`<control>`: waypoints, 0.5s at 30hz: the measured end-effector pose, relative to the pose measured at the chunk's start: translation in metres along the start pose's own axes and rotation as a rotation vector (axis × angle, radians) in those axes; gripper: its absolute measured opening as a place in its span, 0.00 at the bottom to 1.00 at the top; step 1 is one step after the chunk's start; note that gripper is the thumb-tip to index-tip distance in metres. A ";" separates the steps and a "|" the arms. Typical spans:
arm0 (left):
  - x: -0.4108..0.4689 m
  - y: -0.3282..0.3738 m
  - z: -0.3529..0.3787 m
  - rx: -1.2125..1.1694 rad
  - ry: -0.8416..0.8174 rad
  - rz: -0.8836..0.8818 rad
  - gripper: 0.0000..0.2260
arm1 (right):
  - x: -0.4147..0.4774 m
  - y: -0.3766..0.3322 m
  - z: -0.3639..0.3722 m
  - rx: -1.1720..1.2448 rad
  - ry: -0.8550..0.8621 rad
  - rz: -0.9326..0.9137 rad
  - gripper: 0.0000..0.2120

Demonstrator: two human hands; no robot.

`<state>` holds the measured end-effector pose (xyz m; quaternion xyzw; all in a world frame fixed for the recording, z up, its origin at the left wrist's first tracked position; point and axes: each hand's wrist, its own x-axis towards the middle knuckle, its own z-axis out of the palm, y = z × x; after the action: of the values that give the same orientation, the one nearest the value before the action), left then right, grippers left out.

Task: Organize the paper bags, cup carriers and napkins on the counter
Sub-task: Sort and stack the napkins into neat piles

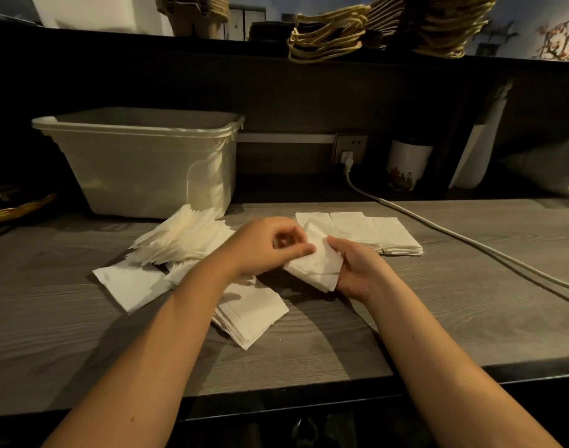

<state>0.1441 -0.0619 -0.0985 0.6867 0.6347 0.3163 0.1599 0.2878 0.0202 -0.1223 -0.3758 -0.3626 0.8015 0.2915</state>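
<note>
Grey wood-grain surface (pixel 309 357), mid-frame: we record the left hand (pixel 260 247) pinching and the right hand (pixel 362 274) gripping one napkin stack (pixel 312 270), fingers curled on it; loose napkin heap (pixel 179 240) centre-left, squared napkin pile (pixel 376 231) centre-right.

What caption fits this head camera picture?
Left hand and right hand hold a napkin bundle above scattered napkin piles.

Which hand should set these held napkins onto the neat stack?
The right hand, probably: it grips the held napkins, and the neat stack lies just beyond it. The left hand only pinches their top edge.
</note>
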 end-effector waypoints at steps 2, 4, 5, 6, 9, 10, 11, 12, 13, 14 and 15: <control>-0.001 -0.008 -0.010 -0.009 -0.085 -0.113 0.04 | 0.000 0.000 0.000 0.024 0.032 -0.014 0.16; -0.004 -0.016 -0.017 0.006 -0.336 -0.201 0.06 | 0.000 0.000 0.001 0.015 0.046 -0.020 0.16; -0.006 -0.018 -0.019 0.022 -0.455 -0.229 0.08 | 0.000 0.000 0.001 0.008 0.052 -0.018 0.16; -0.007 -0.019 -0.021 0.040 -0.535 -0.246 0.10 | 0.000 0.000 0.002 0.001 0.055 -0.017 0.16; -0.009 -0.019 -0.026 0.084 -0.627 -0.242 0.14 | -0.002 -0.001 0.002 -0.010 0.049 -0.022 0.15; -0.009 -0.019 -0.026 0.097 -0.642 -0.236 0.14 | -0.002 -0.002 0.002 -0.008 0.048 -0.024 0.14; -0.010 -0.020 -0.026 0.113 -0.650 -0.236 0.13 | -0.002 -0.002 0.001 -0.008 0.050 -0.026 0.14; -0.010 -0.021 -0.025 0.136 -0.649 -0.237 0.12 | -0.002 -0.002 0.002 -0.009 0.049 -0.025 0.13; -0.010 -0.021 -0.024 0.160 -0.642 -0.239 0.11 | -0.002 -0.001 0.002 -0.010 0.049 -0.024 0.14; -0.009 -0.022 -0.023 0.169 -0.630 -0.238 0.10 | -0.003 -0.001 0.002 -0.009 0.050 -0.024 0.15; -0.009 -0.022 -0.022 0.155 -0.616 -0.236 0.10 | -0.002 -0.001 0.002 -0.008 0.050 -0.025 0.16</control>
<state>0.1131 -0.0714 -0.0979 0.6820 0.6538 0.0239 0.3269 0.2877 0.0184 -0.1193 -0.3922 -0.3630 0.7867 0.3089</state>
